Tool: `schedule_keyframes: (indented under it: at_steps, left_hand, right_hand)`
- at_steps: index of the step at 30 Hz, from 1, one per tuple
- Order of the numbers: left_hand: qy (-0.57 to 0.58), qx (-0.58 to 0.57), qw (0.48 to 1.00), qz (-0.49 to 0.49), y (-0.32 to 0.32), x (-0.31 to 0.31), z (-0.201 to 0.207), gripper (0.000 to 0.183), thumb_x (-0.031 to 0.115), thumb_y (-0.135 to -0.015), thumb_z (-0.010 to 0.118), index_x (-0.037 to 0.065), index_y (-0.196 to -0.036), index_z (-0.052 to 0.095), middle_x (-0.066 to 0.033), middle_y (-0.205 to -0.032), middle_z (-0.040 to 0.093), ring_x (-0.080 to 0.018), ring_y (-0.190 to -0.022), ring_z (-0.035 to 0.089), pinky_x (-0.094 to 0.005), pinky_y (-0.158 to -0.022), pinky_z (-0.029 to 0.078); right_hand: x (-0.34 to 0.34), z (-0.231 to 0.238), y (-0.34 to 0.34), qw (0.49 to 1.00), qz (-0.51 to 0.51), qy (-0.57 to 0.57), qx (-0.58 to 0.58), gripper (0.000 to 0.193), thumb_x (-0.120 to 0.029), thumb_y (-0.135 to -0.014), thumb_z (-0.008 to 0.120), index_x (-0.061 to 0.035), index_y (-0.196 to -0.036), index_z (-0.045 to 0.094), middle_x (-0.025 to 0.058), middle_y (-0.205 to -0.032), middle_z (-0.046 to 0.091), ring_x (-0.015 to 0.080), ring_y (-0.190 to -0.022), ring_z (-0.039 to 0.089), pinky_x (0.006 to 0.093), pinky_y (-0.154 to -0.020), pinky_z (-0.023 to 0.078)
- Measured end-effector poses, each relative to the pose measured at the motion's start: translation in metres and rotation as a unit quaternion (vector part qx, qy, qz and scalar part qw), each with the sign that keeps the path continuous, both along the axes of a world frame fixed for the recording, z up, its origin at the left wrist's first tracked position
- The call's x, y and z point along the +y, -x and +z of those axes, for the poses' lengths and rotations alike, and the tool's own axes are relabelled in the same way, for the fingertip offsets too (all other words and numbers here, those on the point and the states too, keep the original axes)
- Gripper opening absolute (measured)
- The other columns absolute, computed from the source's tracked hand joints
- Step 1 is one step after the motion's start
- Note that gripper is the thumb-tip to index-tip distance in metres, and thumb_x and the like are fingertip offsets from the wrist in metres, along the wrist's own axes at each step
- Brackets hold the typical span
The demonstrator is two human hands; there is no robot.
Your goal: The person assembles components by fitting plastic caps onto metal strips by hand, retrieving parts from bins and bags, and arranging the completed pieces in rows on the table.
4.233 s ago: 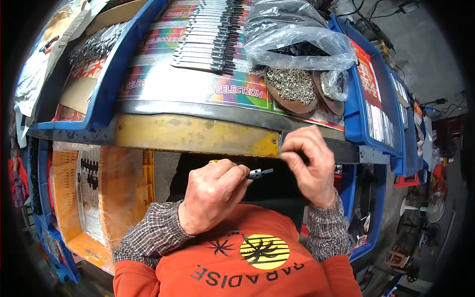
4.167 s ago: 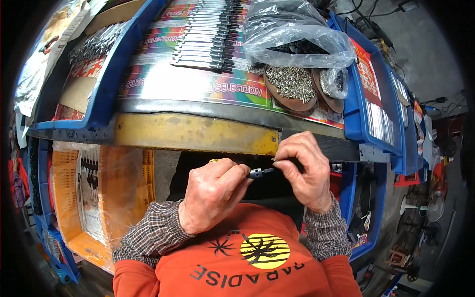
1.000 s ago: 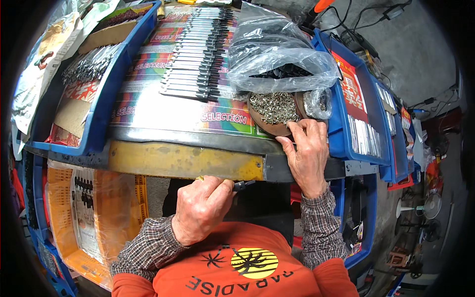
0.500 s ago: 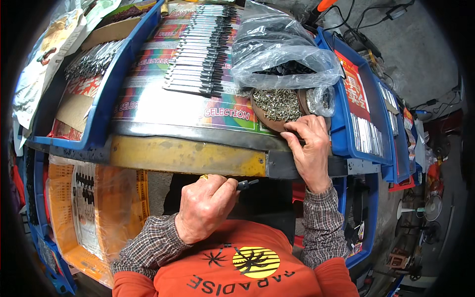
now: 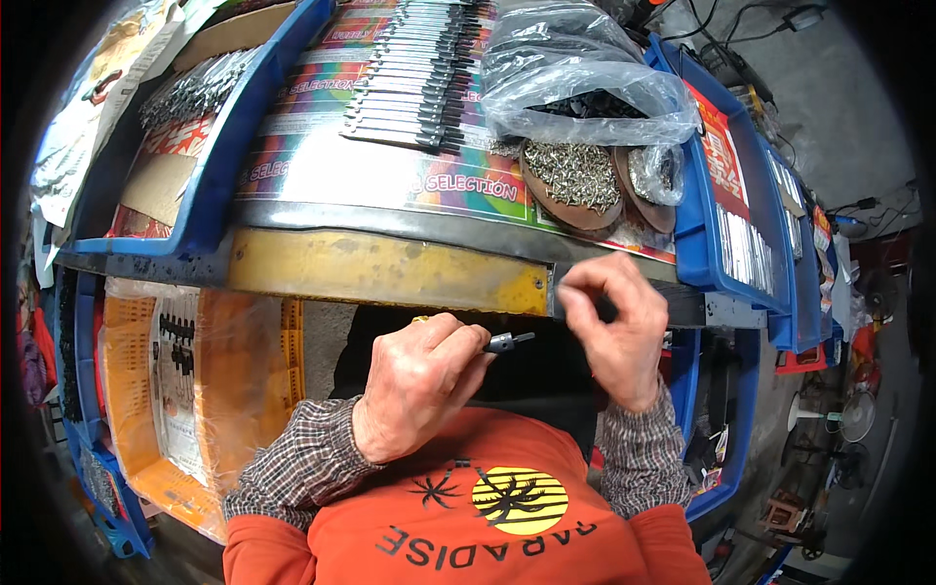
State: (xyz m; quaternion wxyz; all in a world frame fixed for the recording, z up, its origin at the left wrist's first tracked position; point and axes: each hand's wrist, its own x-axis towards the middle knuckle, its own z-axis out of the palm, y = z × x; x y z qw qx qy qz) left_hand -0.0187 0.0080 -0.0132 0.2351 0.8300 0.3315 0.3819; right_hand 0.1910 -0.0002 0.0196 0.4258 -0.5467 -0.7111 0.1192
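My left hand is closed around a small tool with a dark collar and a silver tip; the rest of it is hidden in my fist. My right hand hovers just right of that tip, at the table's front edge, apart from it. Its thumb and fingertips are drawn together in a pinch, blurred, and what they hold, if anything, is too small to make out. Beyond it on the table, a brown dish holds a heap of small metal screws. A second brown dish sits to its right.
Slim silver-and-black tools lie in a row on the printed table mat. A clear plastic bag of dark parts stands behind the dishes. Blue trays flank the table, and an orange crate sits lower left.
My right hand has left the dish of screws and come back toward the tool tip, fingers pinched. My left hand has shifted slightly right and up with its tool.
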Motion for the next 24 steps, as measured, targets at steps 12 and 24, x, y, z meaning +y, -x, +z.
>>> schedule_keyframes:
  at_steps: [12, 24]
  left_hand:
    - [0.009, 0.007, 1.000, -0.012, -0.005, -0.013, 0.009, 0.022, 0.004, -0.067, 0.073, 0.005, -0.083, 0.059, -0.0082, -0.069, 0.053, -0.0261, -0.059, 0.057, -0.0355, -0.051, 0.047]
    - [-0.078, 0.028, 0.997, 0.004, -0.010, -0.011, 0.001, 0.017, 0.003, -0.069, 0.067, 0.004, -0.082, 0.056, -0.0067, -0.068, 0.050, -0.0237, -0.058, 0.055, -0.0334, -0.048, 0.046]
  right_hand:
    - [-0.036, -0.015, 0.021, 0.994, 0.093, -0.005, 0.055, 0.017, 0.002, -0.071, 0.070, -0.0020, -0.085, 0.061, 0.0083, -0.085, 0.062, 0.0262, -0.081, 0.058, 0.0354, -0.072, 0.047]
    - [-0.037, -0.023, 0.024, 0.980, 0.071, -0.139, -0.127, 0.028, 0.002, -0.063, 0.070, 0.0004, -0.090, 0.061, 0.0124, -0.089, 0.060, 0.0306, -0.083, 0.060, 0.0373, -0.067, 0.052]
